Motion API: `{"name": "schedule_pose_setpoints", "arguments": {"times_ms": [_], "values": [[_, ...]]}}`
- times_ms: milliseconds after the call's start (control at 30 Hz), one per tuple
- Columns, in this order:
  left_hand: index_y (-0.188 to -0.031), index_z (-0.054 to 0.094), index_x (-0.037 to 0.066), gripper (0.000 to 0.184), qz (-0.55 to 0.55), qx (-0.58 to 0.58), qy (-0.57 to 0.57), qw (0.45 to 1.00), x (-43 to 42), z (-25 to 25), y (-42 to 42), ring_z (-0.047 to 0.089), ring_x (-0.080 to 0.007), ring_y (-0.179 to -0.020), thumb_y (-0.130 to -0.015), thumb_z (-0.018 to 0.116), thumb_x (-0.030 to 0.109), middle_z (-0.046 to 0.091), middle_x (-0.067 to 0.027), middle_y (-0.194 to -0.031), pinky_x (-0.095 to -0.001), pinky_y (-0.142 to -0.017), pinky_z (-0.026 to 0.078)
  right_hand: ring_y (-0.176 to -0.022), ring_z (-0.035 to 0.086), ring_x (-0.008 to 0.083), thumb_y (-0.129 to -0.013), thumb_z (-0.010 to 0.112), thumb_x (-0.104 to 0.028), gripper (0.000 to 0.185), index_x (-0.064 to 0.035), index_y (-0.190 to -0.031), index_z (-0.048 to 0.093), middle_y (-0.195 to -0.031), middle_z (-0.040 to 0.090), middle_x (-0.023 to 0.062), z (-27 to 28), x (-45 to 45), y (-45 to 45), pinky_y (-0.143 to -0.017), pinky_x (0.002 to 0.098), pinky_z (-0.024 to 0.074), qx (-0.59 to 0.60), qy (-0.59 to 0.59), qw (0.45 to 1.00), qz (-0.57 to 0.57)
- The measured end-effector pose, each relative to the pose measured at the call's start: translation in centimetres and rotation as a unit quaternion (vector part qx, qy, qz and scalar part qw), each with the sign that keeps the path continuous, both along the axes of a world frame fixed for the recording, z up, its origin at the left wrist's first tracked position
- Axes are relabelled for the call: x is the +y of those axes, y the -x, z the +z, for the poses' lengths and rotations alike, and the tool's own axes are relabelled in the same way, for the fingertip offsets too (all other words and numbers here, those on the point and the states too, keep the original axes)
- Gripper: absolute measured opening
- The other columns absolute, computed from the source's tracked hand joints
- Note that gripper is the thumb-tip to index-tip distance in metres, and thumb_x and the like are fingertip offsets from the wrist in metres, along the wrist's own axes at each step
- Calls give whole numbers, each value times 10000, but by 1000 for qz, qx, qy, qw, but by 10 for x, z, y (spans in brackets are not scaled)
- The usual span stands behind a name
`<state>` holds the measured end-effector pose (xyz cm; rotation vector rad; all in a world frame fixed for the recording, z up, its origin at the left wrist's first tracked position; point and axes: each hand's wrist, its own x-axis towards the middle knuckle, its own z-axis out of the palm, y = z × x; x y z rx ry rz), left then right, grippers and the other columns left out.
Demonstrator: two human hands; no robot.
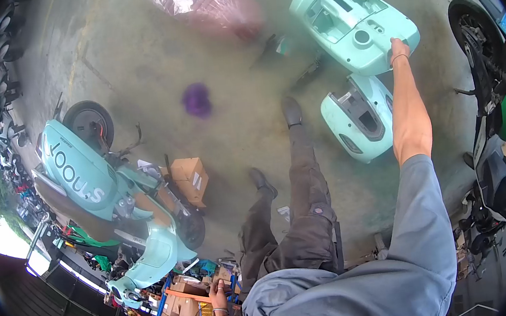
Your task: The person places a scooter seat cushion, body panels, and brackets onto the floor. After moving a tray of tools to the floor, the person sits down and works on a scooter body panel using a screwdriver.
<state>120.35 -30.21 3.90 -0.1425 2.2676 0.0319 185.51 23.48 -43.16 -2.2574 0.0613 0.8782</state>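
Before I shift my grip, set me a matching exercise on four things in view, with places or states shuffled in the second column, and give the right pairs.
Things
1. large mint-green molded plastic panel
2. brown cardboard box
3. mint-green scooter with a dark seat
4. crinkled translucent pinkish plastic wrap

Places or states
A. cut off by the top edge of the view
B. marked with large white lettering
C. gripped at its edge by the right hand
D. between the scooter and the person's left shoe

Pairs: 1-C, 2-D, 3-B, 4-A
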Motion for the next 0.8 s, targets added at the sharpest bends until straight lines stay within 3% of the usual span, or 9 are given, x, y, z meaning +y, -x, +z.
{"name": "schedule_pose_setpoints", "arguments": {"times_ms": [133, 167, 233, 333, 400, 433, 567, 700, 800], "values": [[-1085, 559, 11, 308, 22, -27, 22, 999, 35, -17, -34, 611, -159, -641, -897, 590, 253, 636, -100, -812, -276, -558, 498, -1226, 453, 301, -818, 608, -192, 543, 57, -1279, 463, -1304, 490, 216, 1, -64, 21, -1014, 344, 335, -56, 5, 973, 225], [-1163, 531, -17, 405, -7, -58, 7, 998, 35, -21, -36, 635, -194, -663, -895, 583, 283, 636, -138, -832, -290, -569, 509, -1205, 480, 311, -820, 608, -223, 566, 52, -1290, 452, -1299, 494, 216, -9, -86, 34, -1008, 359, 352, -60, -7, 967, 247], [-1164, 528, -24, 423, -31, -53, 5, 998, 53, -25, -48, 638, -195, -699, -898, 573, 301, 646, -163, -883, -298, -587, 499, -1221, 455, 334, -825, 617, -281, 615, 44, -1309, 421, -1326, 454, 231, -12, -121, 73, -1019, 370, 347, -77, 90, 939, 324], [-1161, 522, -40, 445, -11, -36, -17, 999, 66, -23, -57, 634, -198, -707, -887, 594, 303, 646, -160, -887, -299, -611, 500, -1223, 436, 356, -820, 627, -292, 613, 45, -1292, 428, -1303, 459, 252, -12, -179, 147, -1030, 387, 333, -56, 109, 885, 450], [-1168, 515, -36, 457, 22, -27, -39, 999, 62, -17, -59, 634, -195, -708, -883, 600, 310, 648, -165, -891, -287, -604, 498, -1212, 442, 369, -815, 628, -264, 581, 39, -1275, 444, -1295, 457, 264, -4, -211, 202, -1019, 384, 348, 26, 113, 864, 490], [-1172, 511, -37, 466, 32, -28, -46, 998, 53, -19, -56, 633, -195, -707, -881, 603, 314, 648, -167, -892, -283, -603, 497, -1202, 452, 378, -812, 628, -249, 550, 37, -1254, 467, -1268, 482, 269, 31, -211, 235, -1012, 380, 357, 44, 121, 850, 511], [-1163, 520, -39, 471, 85, -1, -62, 994, 33, -14, -63, 629, -191, -698, -873, 613, 319, 648, -165, -884, -283, -599, 497, -1141, 530, 330, -817, 626, -205, 474, 27, -1215, 512, -1199, 567, 211, 66, -239, 311, -980, 360, 391, 135, 65, 797, 585], [-1161, 537, -38, 472, 92, -9, -71, 993, 14, -11, -73, 624, -179, -678, -866, 619, 320, 652, -171, -887, -283, -597, 500, -1085, 573, 310, -821, 624, -203, 457, 24, -1205, 523, -1176, 588, 199, 106, -212, 326, -937, 350, 427, 185, 26, 726, 662], [-1169, 533, -37, 475, 132, -6, -87, 987, -9, -17, -75, 620, -172, -669, -866, 619, 319, 653, -170, -892, -281, -589, 499, -1025, 603, 294, -819, 610, -213, 381, 21, -1120, 586, -1078, 636, 190, 112, -187, 300, -910, 357, 446, 176, 48, 737, 651]]}}
